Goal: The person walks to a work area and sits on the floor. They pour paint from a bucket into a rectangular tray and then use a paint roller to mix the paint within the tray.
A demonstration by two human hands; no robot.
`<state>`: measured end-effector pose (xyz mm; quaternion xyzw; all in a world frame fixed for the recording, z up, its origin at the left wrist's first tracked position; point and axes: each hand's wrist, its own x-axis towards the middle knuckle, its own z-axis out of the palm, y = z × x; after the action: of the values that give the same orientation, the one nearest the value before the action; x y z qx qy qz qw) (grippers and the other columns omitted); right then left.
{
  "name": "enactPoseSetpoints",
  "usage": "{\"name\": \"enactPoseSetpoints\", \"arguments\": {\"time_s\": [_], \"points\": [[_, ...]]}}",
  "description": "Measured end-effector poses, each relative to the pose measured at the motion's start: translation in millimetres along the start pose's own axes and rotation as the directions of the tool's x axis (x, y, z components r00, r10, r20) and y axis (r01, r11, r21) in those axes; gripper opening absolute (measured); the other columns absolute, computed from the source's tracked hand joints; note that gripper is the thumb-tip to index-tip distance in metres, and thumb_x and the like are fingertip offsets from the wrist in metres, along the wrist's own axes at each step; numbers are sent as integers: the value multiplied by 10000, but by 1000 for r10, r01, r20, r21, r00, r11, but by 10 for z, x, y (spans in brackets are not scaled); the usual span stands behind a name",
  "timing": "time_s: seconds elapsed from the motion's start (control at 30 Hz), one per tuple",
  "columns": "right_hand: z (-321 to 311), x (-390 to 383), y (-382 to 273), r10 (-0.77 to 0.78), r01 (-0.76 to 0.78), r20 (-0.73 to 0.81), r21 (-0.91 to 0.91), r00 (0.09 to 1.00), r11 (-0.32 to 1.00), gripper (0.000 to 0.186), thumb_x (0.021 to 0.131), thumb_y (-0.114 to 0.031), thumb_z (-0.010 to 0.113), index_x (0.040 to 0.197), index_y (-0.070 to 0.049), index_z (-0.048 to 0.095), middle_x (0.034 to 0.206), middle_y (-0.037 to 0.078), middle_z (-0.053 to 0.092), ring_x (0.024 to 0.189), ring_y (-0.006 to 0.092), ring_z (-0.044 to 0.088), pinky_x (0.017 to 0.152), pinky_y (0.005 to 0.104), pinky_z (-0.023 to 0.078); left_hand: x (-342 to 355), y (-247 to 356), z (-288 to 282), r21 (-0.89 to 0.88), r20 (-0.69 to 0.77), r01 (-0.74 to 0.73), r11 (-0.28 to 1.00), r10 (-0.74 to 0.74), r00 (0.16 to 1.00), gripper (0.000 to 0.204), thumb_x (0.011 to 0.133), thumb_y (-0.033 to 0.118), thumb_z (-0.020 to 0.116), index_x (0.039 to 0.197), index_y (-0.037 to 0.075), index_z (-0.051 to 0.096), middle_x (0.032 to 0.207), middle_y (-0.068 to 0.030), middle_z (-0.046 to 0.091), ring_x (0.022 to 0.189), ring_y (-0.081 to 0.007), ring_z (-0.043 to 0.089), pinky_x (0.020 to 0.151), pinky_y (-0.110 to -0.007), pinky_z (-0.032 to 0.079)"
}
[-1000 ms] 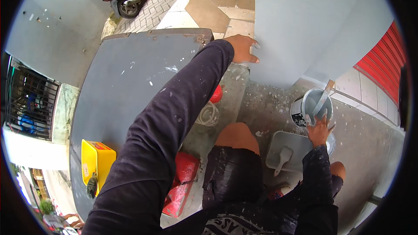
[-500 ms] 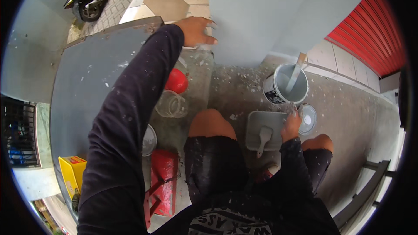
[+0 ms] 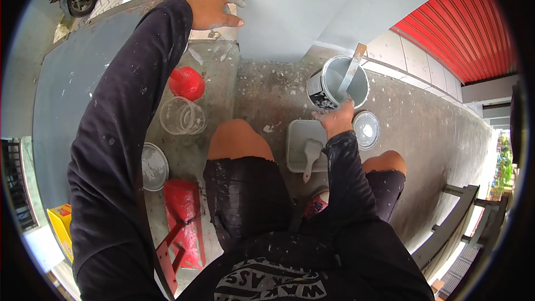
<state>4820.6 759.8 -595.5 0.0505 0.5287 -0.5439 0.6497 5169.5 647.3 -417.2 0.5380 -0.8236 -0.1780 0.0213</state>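
My left hand [image 3: 214,9], arm stretched out, rests with fingers apart at the left edge of a grey pillar [image 3: 278,17]; grey paint marks its fingertips. At the near rim of a paint bucket [image 3: 316,90] is my right hand [image 3: 339,119], its thumb apart from the fingers; whether it touches the rim I cannot tell. Inside the bucket leans a flat stirring stick [image 3: 351,72] coated in grey paint. Just below that hand, a grey paint tray [image 3: 294,144] holds a paintbrush [image 3: 311,155], handle over the near edge. A round lid [image 3: 366,130] lies to its right.
On the left stand a red round container [image 3: 186,83], a clear plastic tub [image 3: 183,116], another round lid [image 3: 154,166] and a red metal toolbox [image 3: 184,217]. A grey panel [image 3: 67,89] lines that side. A red shutter [image 3: 457,25] is far right, with a wooden rack [image 3: 451,228] near right.
My right hand has moved from the tray's right edge up to the bucket's near rim. The whole view has shifted, while my left hand stays at the pillar's edge.
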Motion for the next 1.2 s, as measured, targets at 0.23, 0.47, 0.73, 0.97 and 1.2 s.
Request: {"name": "enactPoseSetpoints", "arguments": {"time_s": [0.23, 0.47, 0.73, 0.97, 1.2], "points": [[55, -43, -91, -124, 147, 90, -326, 988, 934, 702, 921, -511, 478, 1494, -141, 312, 1560, 190, 241, 1409, 451, 249, 1126, 638, 119, 11, -79, 20, 4, 33, 13, 1000, -13, 999, 617, 858, 450, 646, 1338, 77, 544, 1104, -186, 673, 1048, -315, 628, 955, -365, 453], [-462, 103, -325, -486, 46, 449, -768, 750, -639, 618, 830, -480, 651, 1331, -127, 565, 1525, 229, 292, 1397, 465, 270, 1106, 676, 137, 50, -25, 40, 72, -13, -17, 997, 18, 1000, 627, 861, 468, 641, 1345, 83, 538, 1097, -180, 675, 1052, -319, 630, 960, -376, 452], [-913, 369, 184, -320, 291, -41, -316, 947, 903, 468, 888, -204, 504, 1326, -48, 452, 1382, 189, 464, 1289, 394, 407, 1081, 667, 191, 39, -40, 50, 41, 26, 23, 999, -24, 999, 605, 882, 470, 639, 1357, 110, 536, 1074, -166, 690, 1066, -317, 621, 973, -382, 444], [-155, 605, 49, 42, -43, 13, 185, 999, 982, 528, 820, -184, 421, 1324, -35, 464, 1425, 216, 442, 1327, 454, 368, 1077, 732, 114, 32, -71, 48, 44, 28, 12, 999, -13, 1000, 620, 883, 483, 634, 1368, 112, 527, 1093, -160, 686, 1099, -309, 605, 984, -384, 437], [427, 236, 213, -1, 12, -38, 311, 999, 950, 706, 935, -379, 307, 1529, -51, 112, 1602, 172, 64, 1476, 392, 4, 1108, 705, 15, 43, -71, 44, 45, 36, -2, 999, 0, 999, 634, 886, 478, 631, 1371, 86, 519, 1125, -184, 676, 1082, -327, 617, 977, -391, 445]]}}
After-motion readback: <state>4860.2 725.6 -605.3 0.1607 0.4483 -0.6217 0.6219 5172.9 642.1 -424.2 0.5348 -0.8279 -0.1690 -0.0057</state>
